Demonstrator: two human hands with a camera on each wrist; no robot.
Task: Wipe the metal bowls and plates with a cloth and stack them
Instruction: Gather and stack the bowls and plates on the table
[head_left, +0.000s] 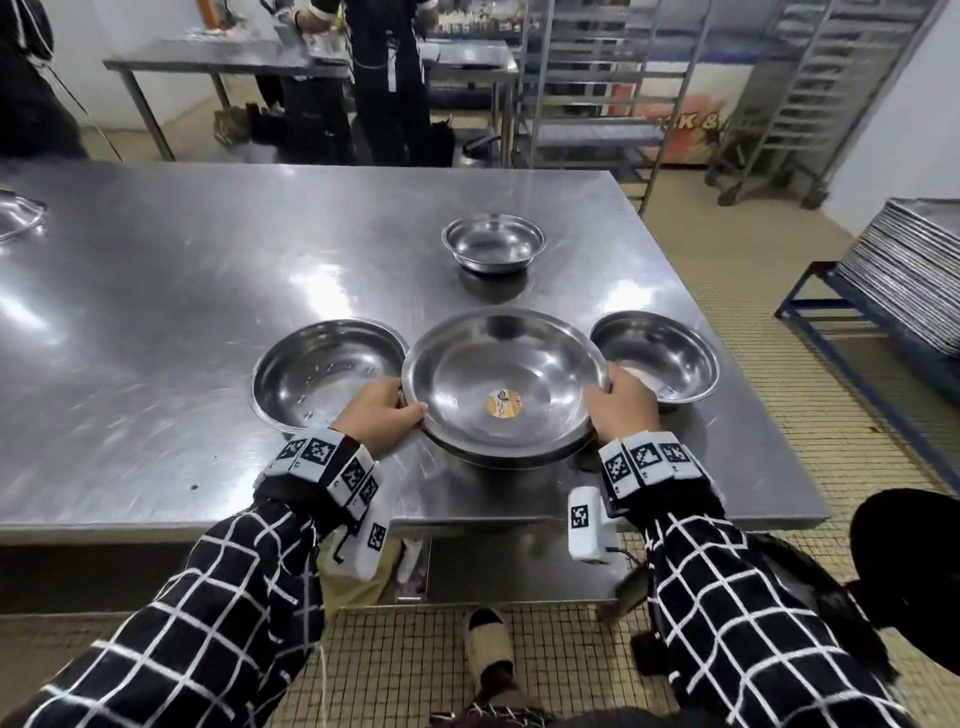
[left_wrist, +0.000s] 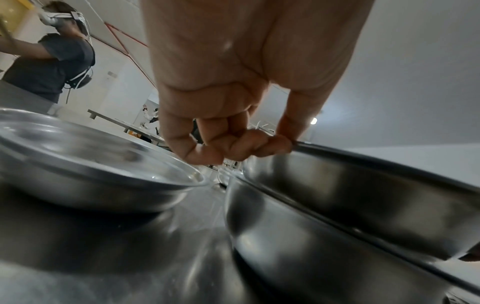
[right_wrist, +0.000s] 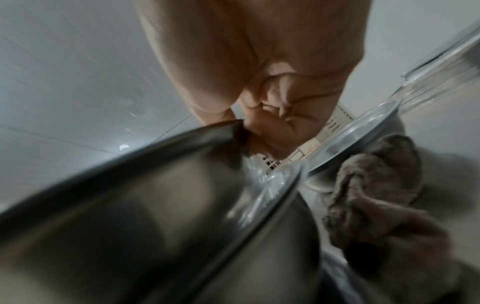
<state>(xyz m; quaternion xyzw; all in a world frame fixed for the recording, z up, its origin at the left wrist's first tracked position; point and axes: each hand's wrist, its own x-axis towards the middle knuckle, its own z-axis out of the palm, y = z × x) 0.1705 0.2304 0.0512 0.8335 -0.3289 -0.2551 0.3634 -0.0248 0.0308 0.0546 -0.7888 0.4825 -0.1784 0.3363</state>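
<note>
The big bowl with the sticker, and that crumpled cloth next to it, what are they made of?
The big bowl, held by the left hand and right hand, looks like polished steel: silvery and mirror-shiny, reflecting lights. The cloth looks like soft woven fabric, dull grey-brown and wrinkled, though the picture is too blurry to tell which kind.

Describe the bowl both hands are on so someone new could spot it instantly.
On the steel table, look at the near edge, where three bowls sit in a row. It is the middle bowl, nested on another and gripped at its rim by the left hand and right hand. Unlike its neighbours, it is the widest and has a round yellow sticker inside.
</note>
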